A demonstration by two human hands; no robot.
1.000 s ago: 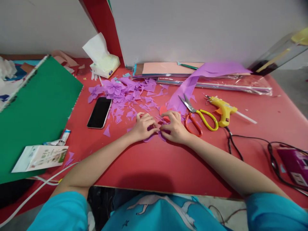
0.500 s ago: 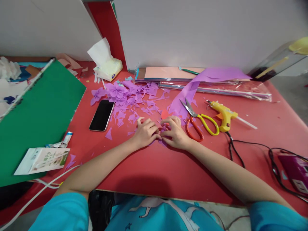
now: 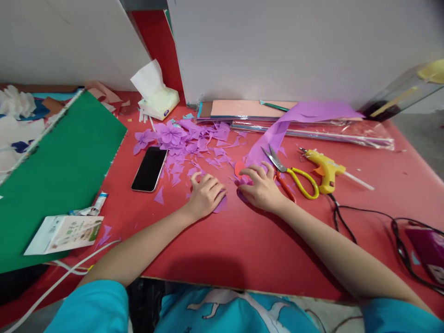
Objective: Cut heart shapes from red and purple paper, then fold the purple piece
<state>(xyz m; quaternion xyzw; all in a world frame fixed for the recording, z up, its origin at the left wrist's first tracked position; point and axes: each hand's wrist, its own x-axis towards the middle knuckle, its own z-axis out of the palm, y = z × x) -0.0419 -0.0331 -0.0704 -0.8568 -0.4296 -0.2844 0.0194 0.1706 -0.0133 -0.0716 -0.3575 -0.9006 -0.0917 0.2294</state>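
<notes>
My left hand (image 3: 205, 196) rests on the red table with its fingers bent together over a purple paper piece (image 3: 221, 205), whose rounded edge shows below the fingertips. A short way to the right is my right hand (image 3: 262, 190), its fingers spread and arched above small purple paper bits; the palm side is hidden. A round red paper piece (image 3: 239, 168) lies just beyond its fingertips. Scissors (image 3: 289, 171) with one red and one yellow handle lie beside that hand, slightly spread. Purple paper flowers (image 3: 171, 133) and scraps are heaped farther back.
A phone (image 3: 150, 169) lies left of the scraps, a tissue pack (image 3: 160, 102) behind it. On the right are a yellow glue gun (image 3: 324, 169) with a black cord and a purple box (image 3: 426, 252). A green board (image 3: 69, 171) covers the left side; wrapped paper packs (image 3: 312, 132) line the back.
My hands have drawn apart, the left one moving slightly left and the right one slightly right, with the right fingers spreading. The purple piece at my left fingertips is now more visible.
</notes>
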